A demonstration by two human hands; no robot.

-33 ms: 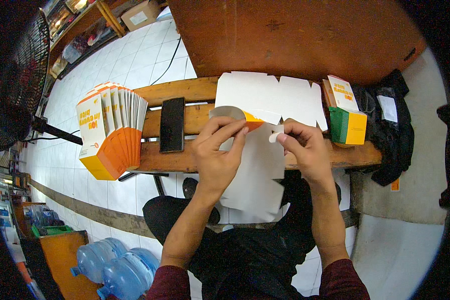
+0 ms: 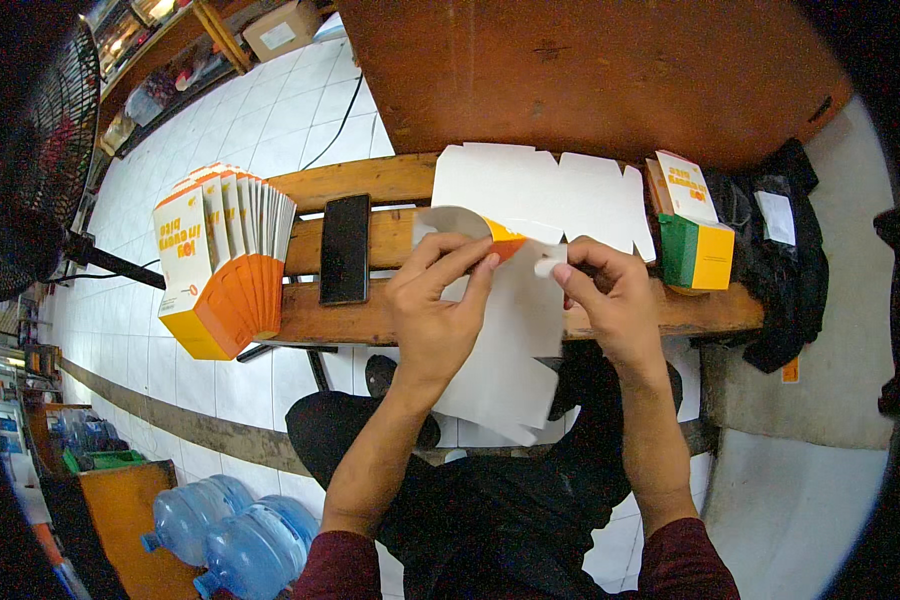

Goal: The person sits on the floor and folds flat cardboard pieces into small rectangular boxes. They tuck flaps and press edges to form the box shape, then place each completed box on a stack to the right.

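Note:
My left hand (image 2: pixel 438 298) pinches the upper edge of a thin die-cut carton blank (image 2: pixel 505 375), between thumb and fingers. Its plain white side faces up, and an orange and yellow corner curls over at the fingertips. The blank's lower end hangs over my lap. Close by on the right, my right hand (image 2: pixel 615 300) is closed with a small rounded white piece (image 2: pixel 546 267) between thumb and forefinger. Whether that piece is loose or part of the blank, I cannot tell. More white carton blanks (image 2: pixel 505 175) lie flat on the bench just beyond my hands.
On the wooden bench (image 2: pixel 395 235), a fanned stack of orange and white cartons (image 2: pixel 220 260) stands left of a black phone (image 2: pixel 345 250). Green and yellow cartons (image 2: pixel 698 250) and dark cloth (image 2: pixel 790 290) are at right. A fan (image 2: pixel 45 150) and water bottles (image 2: pixel 255 540) are left.
The hanging part of the carton blank has swung slightly left and up. My right hand has shifted a little left with the small white piece.

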